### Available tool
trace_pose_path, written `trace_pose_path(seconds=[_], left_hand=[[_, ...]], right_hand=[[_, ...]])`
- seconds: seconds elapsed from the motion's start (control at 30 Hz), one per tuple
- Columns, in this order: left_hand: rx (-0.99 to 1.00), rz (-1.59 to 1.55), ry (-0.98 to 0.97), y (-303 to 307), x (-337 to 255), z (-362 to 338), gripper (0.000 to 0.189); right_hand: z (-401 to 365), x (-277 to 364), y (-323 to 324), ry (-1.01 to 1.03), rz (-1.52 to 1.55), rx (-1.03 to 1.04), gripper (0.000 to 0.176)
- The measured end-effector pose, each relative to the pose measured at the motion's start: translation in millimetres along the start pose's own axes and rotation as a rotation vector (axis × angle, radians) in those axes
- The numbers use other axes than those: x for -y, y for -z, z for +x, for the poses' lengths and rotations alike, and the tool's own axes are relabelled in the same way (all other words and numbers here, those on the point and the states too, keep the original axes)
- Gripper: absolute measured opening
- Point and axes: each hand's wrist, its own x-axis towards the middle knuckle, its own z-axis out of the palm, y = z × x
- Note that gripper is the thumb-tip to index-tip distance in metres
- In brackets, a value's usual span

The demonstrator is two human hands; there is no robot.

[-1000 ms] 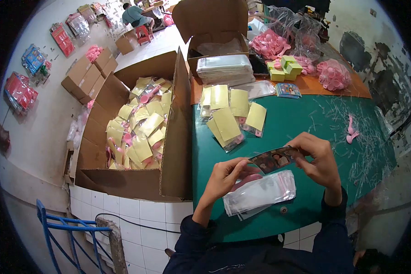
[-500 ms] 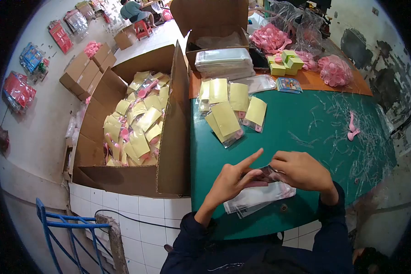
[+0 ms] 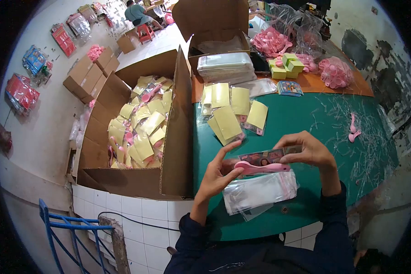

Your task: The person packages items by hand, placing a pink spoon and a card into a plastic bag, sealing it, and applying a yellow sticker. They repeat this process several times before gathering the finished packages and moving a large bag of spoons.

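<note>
A pink spoon [image 3: 260, 168] lies lengthwise along a dark printed packet [image 3: 266, 157], both held level above the green table [image 3: 306, 182]. The left end of spoon and packet is pinched in my left hand [image 3: 215, 176], thumb on the spoon and index finger raised. With thumb and fingers, my right hand [image 3: 306, 150] grips the packet's right end. Just below them a stack of clear plastic bags [image 3: 255, 194] rests on the table. Several packets with yellow cards [image 3: 226, 122] lie beyond my left hand.
An open carton [image 3: 173, 137] full of yellow-card packets stands left of the table. Two pink spoons [image 3: 352, 130] and plastic scraps lie at right. Behind are clear bags [image 3: 226, 66], green boxes [image 3: 290, 66] and pink spoon bundles [image 3: 335, 72]. A person [image 3: 137, 13] sits far back.
My hands have moved apart, and the packet and spoon between them now show much more fully. The view has shifted slightly.
</note>
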Motion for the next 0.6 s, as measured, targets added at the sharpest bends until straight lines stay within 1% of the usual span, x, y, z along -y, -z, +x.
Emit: trace_pose_path(seconds=[0.1, 0.2, 0.3, 0.4, 0.43, 0.47, 0.53, 0.6], left_hand=[[0.054, 0.043, 0.095, 0, -5, -1, 0.062], [0.075, 0.002, 0.086, -4, -7, -4, 0.059], [-0.14, 0.432, -0.135, -13, -1, -7, 0.061], [-0.193, 0.284, 0.105, -29, -1, -37, 0.06], [-0.068, 0.173, 0.22, -35, -2, -48, 0.059], [0.024, -0.122, 0.272, -41, 10, -59, 0.057], [-0.029, -0.316, 0.387, -53, 21, -76, 0.06], [-0.049, -0.308, 0.435, -54, 22, -84, 0.06]], right_hand=[[1, -7, 7, -0.095, -0.055, 0.055, 0.017], [1, -19, 3, -0.013, 0.007, -0.014, 0.017], [-5, -18, -5, 0.006, -0.166, -0.144, 0.016], [-16, -14, -34, 0.142, -0.304, -0.353, 0.017], [-21, -15, -45, 0.143, -0.33, -0.306, 0.019], [-27, -17, -49, 0.173, -0.409, -0.11, 0.029], [-36, -34, -68, 0.347, -0.527, 0.188, 0.036], [-45, -35, -78, 0.279, -0.59, 0.186, 0.036]])
